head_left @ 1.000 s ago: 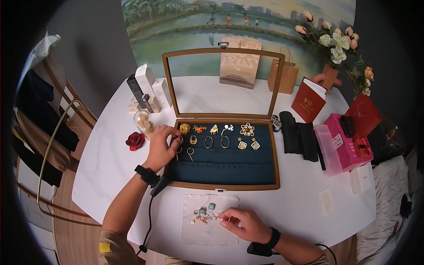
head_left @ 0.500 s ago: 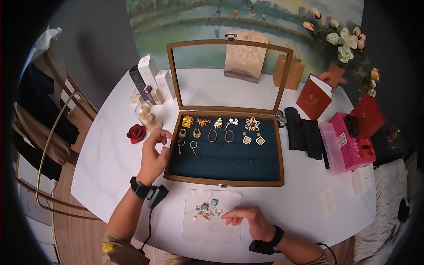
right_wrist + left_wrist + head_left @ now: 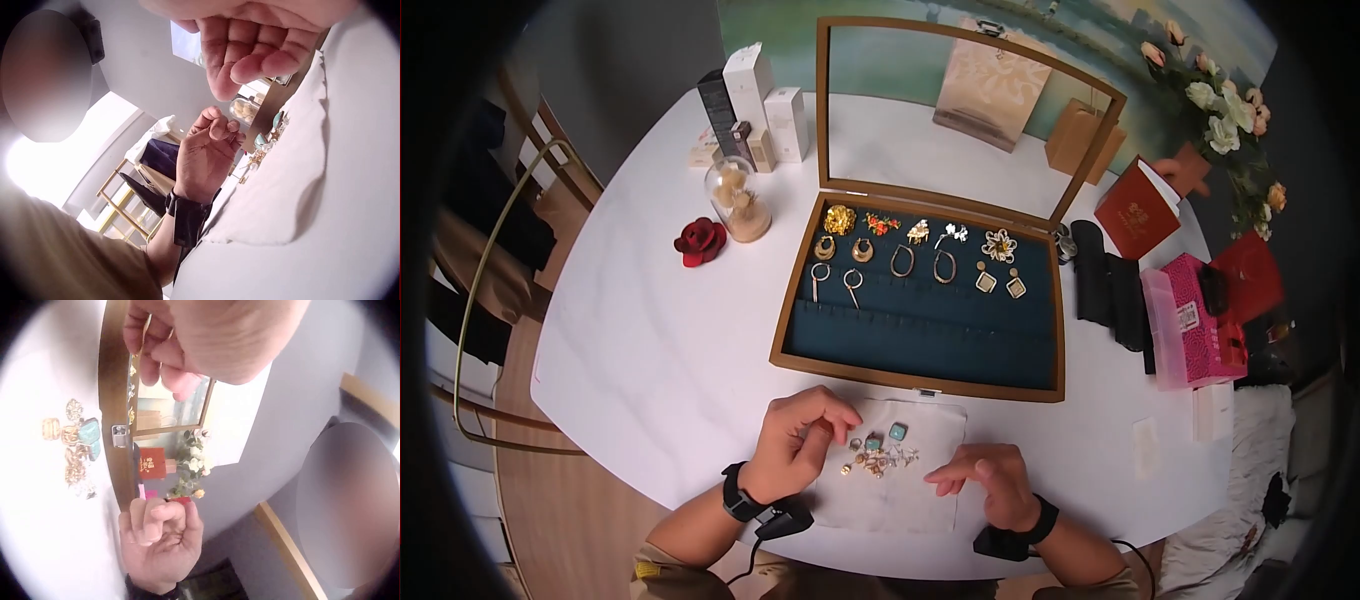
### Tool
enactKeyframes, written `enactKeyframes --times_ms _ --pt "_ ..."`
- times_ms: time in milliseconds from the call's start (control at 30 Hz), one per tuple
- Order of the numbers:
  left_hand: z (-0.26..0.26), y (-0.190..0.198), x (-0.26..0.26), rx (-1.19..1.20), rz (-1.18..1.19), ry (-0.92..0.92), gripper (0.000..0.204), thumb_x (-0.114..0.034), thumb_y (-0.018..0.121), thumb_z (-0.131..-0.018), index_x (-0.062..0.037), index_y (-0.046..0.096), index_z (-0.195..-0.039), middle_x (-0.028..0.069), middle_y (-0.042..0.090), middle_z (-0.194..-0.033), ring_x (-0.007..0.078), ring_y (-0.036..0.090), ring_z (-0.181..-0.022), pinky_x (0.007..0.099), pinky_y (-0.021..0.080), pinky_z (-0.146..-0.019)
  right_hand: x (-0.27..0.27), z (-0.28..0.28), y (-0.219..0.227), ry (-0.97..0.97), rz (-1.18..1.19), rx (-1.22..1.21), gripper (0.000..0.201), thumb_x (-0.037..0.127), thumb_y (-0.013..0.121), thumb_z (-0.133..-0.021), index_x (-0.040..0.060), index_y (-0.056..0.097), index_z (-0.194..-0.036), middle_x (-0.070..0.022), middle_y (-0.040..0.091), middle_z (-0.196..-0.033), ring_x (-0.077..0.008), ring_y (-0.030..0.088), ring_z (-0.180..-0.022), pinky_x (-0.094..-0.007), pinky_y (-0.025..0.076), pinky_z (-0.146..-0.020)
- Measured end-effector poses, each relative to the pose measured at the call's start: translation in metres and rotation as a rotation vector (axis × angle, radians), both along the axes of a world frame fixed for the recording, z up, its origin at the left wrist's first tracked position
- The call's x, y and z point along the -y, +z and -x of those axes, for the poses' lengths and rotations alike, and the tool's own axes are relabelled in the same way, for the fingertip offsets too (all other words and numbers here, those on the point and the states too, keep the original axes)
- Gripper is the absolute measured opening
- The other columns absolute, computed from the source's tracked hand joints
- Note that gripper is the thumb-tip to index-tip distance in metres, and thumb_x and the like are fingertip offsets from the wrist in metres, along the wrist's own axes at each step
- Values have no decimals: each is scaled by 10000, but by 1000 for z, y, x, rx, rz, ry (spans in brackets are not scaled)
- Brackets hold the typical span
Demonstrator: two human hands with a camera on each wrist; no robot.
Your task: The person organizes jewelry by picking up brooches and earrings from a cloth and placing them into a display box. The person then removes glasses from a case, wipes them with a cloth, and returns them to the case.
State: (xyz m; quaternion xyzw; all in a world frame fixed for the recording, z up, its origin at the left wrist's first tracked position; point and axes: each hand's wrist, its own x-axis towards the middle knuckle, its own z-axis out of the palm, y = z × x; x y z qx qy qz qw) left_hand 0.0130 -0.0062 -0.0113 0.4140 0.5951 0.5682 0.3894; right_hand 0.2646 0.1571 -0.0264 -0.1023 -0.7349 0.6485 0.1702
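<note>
On a white cloth (image 3: 880, 510) lies a small heap of jewellery (image 3: 884, 460), with two turquoise-coloured square pieces (image 3: 898, 431) along its far side. My left hand (image 3: 800, 445) hovers at the heap's left, fingers loosely bent and nothing seen in them. To the right of the heap is my right hand (image 3: 992, 485), also without anything in it, its fingers pointing at the pieces. Beyond the cloth stands a wooden jewellery box (image 3: 920, 382) with its glass lid raised. On its dark teal lining sit a row of brooches (image 3: 918, 232), hoop earrings (image 3: 862, 250) and square drop earrings (image 3: 986, 283).
Cosmetic boxes (image 3: 748, 95), a glass dome (image 3: 745, 205) and a red rose (image 3: 700, 242) stand at the left. Dark rolls (image 3: 1100, 285), a red card (image 3: 1138, 212) and a pink box (image 3: 1190, 320) are at the right. Paper bags (image 3: 990, 85) stand behind the lid.
My left hand has left the box's left side, where it was at the earrings, and come down to the cloth. The right hand stays near the heap. The head view has tipped downward.
</note>
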Motion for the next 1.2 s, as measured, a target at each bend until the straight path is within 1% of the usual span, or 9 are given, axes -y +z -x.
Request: enactKeyframes --times_ms 67,133,200,300,433,533,600,700,1200 --pt "1 0 -3 -77 -72 -19 417 123 421 -788 1 692 -1081 103 670 -1084 217 626 -1045 312 478 -940 -2 1 1 14 -24 10 641 385 279 -1115 -22 773 -1089 -114 713 -816 -204 641 -689 -316 526 -685" --pt "-2 4 -4 -158 -138 -38 449 109 432 -795 -1 679 -1154 147 666 -1239 247 652 -1142 331 488 -1002 -2 5 5 4 6 -39 444 274 427 -1081 -25 755 -1096 -107 716 -845 -183 655 -705 -292 530 -688" --pt "-10 9 -8 -78 -185 75 519 77 471 -817 -6 602 -1312 229 452 -1555 333 528 -1412 411 408 -1160 4 7 10 -47 -18 27 326 192 505 -1042 -24 745 -1087 -102 717 -857 -166 663 -714 -278 532 -687" --pt "-10 1 -10 -196 -317 111 601 90 522 -810 9 543 -1405 280 250 -1674 388 379 -1528 453 345 -1213 5 9 10 -105 -62 113 164 50 627 -964 -18 726 -1075 -93 722 -874 -138 675 -725 -255 537 -687" --pt "-7 1 -10 -155 -336 126 569 73 543 -811 -1 557 -1375 249 423 -1576 380 376 -1527 457 312 -1227 5 12 10 -118 -123 158 152 40 674 -946 -7 721 -1083 -80 732 -886 -130 683 -718 -255 542 -686" --pt "0 -2 -9 -270 -285 -41 481 51 564 -833 -20 578 -1308 211 535 -1434 350 442 -1465 470 371 -1177 4 13 11 -111 -161 194 153 53 681 -951 5 720 -1091 -78 737 -906 -137 685 -722 -261 547 -690" --pt "-3 1 -11 -319 -156 -73 393 38 619 -804 -33 640 -1190 165 615 -1222 347 573 -1243 438 451 -1064 4 14 12 -103 -159 205 157 59 684 -953 10 717 -1098 -78 735 -917 -138 686 -724 -264 549 -689" --pt "0 -2 -15 -583 -188 -123 336 18 658 -761 -36 684 -1091 146 619 -1141 355 588 -1052 425 481 -957 4 14 10 -82 -161 225 168 68 689 -957 18 710 -1116 -79 732 -935 -143 686 -728 -269 551 -688" --pt "-4 -8 -16 -778 -115 -124 249 -71 783 -768 -90 690 -998 106 631 -1074 358 566 -1092 454 453 -979 6 18 14 -91 -209 251 179 71 699 -964 21 705 -1136 -61 729 -932 -114 669 -724 -250 539 -654"
